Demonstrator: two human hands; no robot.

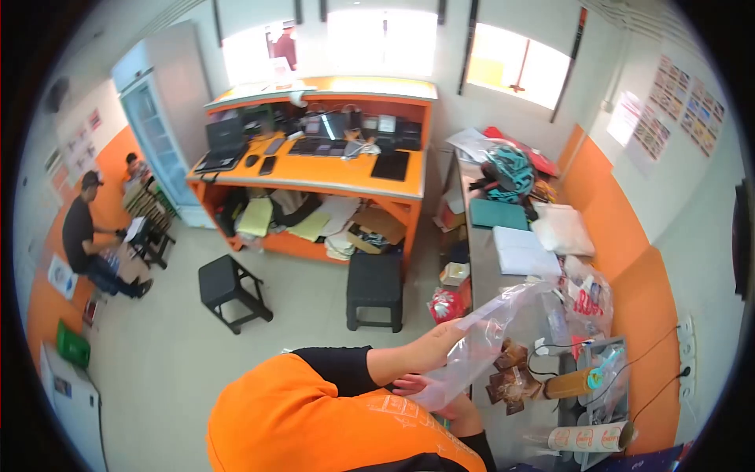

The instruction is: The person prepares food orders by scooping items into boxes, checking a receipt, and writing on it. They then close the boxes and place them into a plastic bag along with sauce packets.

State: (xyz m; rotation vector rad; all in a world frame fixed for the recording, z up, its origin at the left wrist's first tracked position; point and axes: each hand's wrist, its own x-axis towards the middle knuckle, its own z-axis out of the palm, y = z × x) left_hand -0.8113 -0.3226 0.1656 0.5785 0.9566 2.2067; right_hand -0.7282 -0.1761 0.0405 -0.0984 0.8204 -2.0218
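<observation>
The steel table [486,279] along the wall is crowded, and this is the main source of risk: there is little bare surface near the work, so anything dropped probably lands on other goods rather than on clear metal. The clear plastic bag [491,334] is held in the air above the near end of the table, slanting from upper right to lower left, with its lower part hanging just above the brown packets [510,379]. The film looks thin and slick, so it may slide out of a light grip. It may also sag and drag across the packets, shifting them toward the tape roll [568,384] beside them. If the open end collapses, the bag may be hard to load. The left hand [444,337] reaches forward from a black sleeve with the forearm nearly level. Its fingers are closed on the bag's upper edge in a pinch. The right hand [419,387] sits lower and closer to the body, at the bag's lower end, with its fingers showing through the film. It touches the bag, but whether it grips or only supports the film cannot be told.
</observation>
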